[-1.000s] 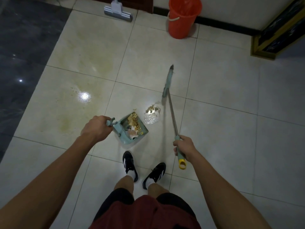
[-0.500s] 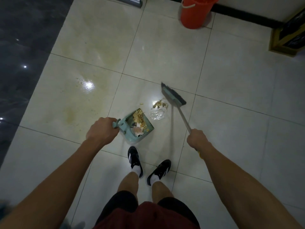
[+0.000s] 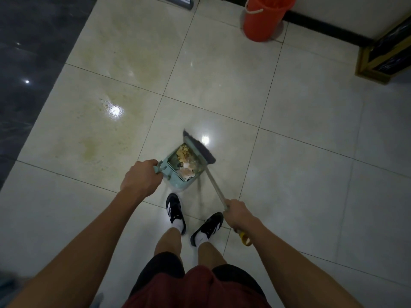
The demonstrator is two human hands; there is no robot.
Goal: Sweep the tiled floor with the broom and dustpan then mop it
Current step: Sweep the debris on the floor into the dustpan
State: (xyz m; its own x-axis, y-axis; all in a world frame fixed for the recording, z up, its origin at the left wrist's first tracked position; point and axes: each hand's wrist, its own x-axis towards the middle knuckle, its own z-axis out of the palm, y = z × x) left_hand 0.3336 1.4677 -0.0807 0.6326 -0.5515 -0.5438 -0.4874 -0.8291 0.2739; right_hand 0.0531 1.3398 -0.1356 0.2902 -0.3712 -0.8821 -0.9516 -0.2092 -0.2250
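Broom [image 3: 201,150] gripped in right hand [image 3: 239,213], bristles against mouth of debris-filled dustpan [image 3: 178,185], its handle clenched by left hand [image 3: 140,177] fingers.

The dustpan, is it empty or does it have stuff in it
Not empty: the dustpan holds a pile of tan crumbs and pinkish scraps, with the broom head at its mouth.

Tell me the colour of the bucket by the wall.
The bucket is orange-red with a pale handle, seen in the head view, the only one.
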